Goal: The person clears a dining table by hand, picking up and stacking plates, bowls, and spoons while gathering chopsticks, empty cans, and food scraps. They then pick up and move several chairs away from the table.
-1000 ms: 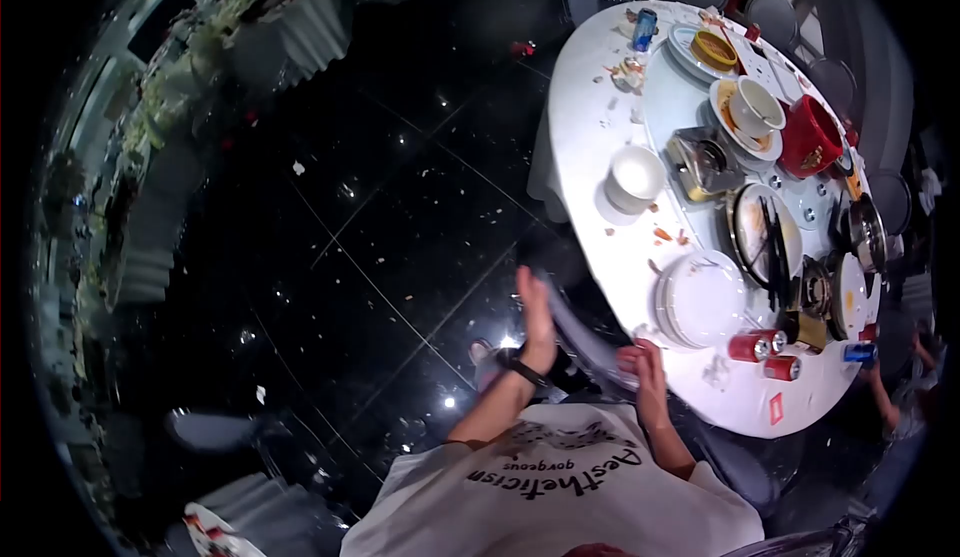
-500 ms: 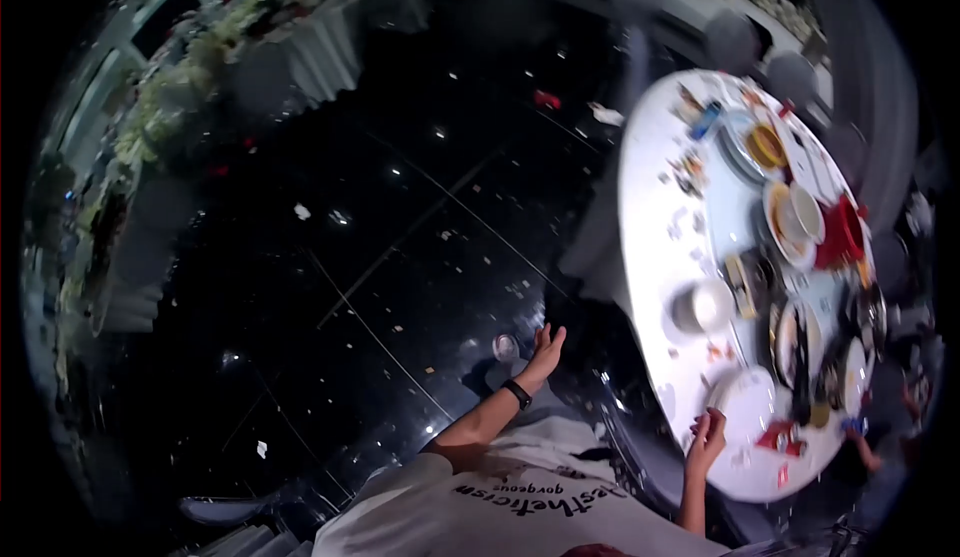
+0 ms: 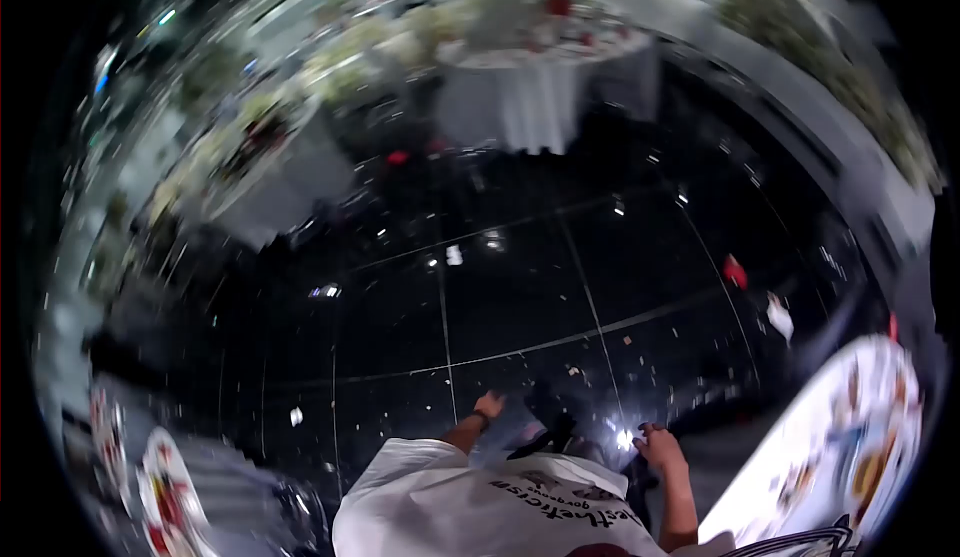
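My left hand (image 3: 490,404), with a dark band (image 3: 481,418) on the wrist, hangs in front of me over the dark floor. It looks loosely open and empty, though small and slightly blurred. To the right, my right hand (image 3: 660,446) is held out with bent fingers apart and nothing in them. A round table (image 3: 770,462) with a white top is nearest to it, off to its right. Dishes on that table are smeared by motion.
Dark glossy floor tiles (image 3: 520,307) carry scattered scraps, a red object (image 3: 735,272) and a white crumpled piece (image 3: 779,317). Another laid table (image 3: 160,452) stands at lower left. Farther off are a white-draped table (image 3: 530,97) and pale flowers (image 3: 770,27).
My view has swung right to left, so the dish-laden table has slid to the lower right edge. My right hand has come away from beside the plates there. Draped tables now show ahead.
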The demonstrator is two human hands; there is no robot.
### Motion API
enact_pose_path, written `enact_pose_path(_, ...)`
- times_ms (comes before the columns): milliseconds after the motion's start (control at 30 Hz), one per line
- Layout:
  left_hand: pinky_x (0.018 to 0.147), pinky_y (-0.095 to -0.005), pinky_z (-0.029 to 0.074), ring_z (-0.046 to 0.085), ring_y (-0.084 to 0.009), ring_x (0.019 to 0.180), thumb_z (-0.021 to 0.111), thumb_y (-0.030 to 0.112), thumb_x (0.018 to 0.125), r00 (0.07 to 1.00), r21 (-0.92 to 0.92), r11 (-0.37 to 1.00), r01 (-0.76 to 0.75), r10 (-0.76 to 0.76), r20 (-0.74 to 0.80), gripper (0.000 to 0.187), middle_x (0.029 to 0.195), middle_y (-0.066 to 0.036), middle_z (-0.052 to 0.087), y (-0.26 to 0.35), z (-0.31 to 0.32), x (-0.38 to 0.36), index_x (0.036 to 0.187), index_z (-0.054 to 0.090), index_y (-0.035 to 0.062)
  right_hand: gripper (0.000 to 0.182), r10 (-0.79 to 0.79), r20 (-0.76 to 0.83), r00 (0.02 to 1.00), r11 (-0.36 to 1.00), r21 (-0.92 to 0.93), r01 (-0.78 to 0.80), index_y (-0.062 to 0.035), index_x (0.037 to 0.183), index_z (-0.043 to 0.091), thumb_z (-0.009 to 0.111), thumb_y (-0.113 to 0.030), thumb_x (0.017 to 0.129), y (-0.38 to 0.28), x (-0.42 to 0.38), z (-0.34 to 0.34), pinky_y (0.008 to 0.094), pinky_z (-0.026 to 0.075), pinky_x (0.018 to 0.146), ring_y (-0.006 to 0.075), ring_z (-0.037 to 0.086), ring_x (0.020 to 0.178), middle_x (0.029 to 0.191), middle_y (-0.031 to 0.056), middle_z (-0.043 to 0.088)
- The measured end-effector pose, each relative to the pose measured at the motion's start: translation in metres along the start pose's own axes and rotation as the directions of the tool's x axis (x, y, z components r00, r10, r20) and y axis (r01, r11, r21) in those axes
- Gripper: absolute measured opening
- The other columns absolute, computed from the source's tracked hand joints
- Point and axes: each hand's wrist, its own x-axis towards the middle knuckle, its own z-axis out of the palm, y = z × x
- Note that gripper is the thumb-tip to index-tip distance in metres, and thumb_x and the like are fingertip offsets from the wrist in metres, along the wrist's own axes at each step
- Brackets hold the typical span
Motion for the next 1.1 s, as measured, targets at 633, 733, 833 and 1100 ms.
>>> enact_pose_path(633, 0.086, -0.0408, 0.049, 0.061, -0.0285, 0.098, 0.048, 0.03, 0.083, 0.985, 0.054, 0.985, 0.165, -0.162, -0.056, 0.035, 0.105, -0.014, 0.063, 0.184, -0.22, 0.49, 0.104, 0.064, 0.0078, 0.039, 0.226, 0.171, 0.959, 0.967, 0.08, -0.242, -0.0065, 0.106, 0.06, 0.065, -0.031, 0.077, 0.079, 0.588, -0.217, 0.0415, 0.049, 0.081, 0.0333, 0.062, 0.092, 0.095, 0.0163, 0.066)
enact_pose_path(733, 0.083, -0.043, 0.048, 0.062, -0.0298, 0.095, 0.042, 0.03, 0.086, 0.962, 0.026, 0.984, -0.174, 0.175, -0.21, 0.033, 0.096, -0.017, 0.065, 0.357, -0.308, 0.67, 0.091, 0.065, 0.0059, 0.046, 0.399, 0.198, 0.895, 0.912, 0.022, -0.411, -0.0067, 0.109, 0.06, 0.064, -0.038, 0.075, 0.133, 0.607, -0.246, 0.041, 0.048, 0.084, 0.0339, 0.06, 0.097, 0.101, 0.018, 0.064)
enact_pose_path(833, 0.07, -0.0317, 0.05, 0.063, -0.0185, 0.075, 0.054, 0.024, 0.085, 0.881, -0.427, 0.777, -0.462, 0.346, -0.323, 0.022, 0.084, -0.011, 0.066, 0.544, -0.378, 0.75, 0.096, 0.063, 0.0068, 0.052, 0.489, 0.278, 0.827, 0.865, -0.034, -0.5, -0.0081, 0.111, 0.06, 0.061, -0.045, 0.075, 0.194, 0.647, -0.273, 0.0403, 0.046, 0.089, 0.034, 0.058, 0.104, 0.108, 0.0183, 0.062)
enact_pose_path(1100, 0.064, -0.0242, 0.045, 0.056, -0.0088, 0.079, 0.056, 0.029, 0.089, 0.761, -0.538, 0.717, -0.443, 0.618, 0.197, 0.03, 0.093, 0.002, 0.059, 0.819, -0.393, 0.812, 0.11, 0.056, 0.0071, 0.048, 0.441, 0.073, 0.894, 0.863, 0.237, -0.446, -0.0079, 0.108, 0.062, 0.062, -0.042, 0.075, 0.356, 0.862, -0.394, 0.0401, 0.048, 0.084, 0.0342, 0.062, 0.094, 0.097, 0.0186, 0.065)
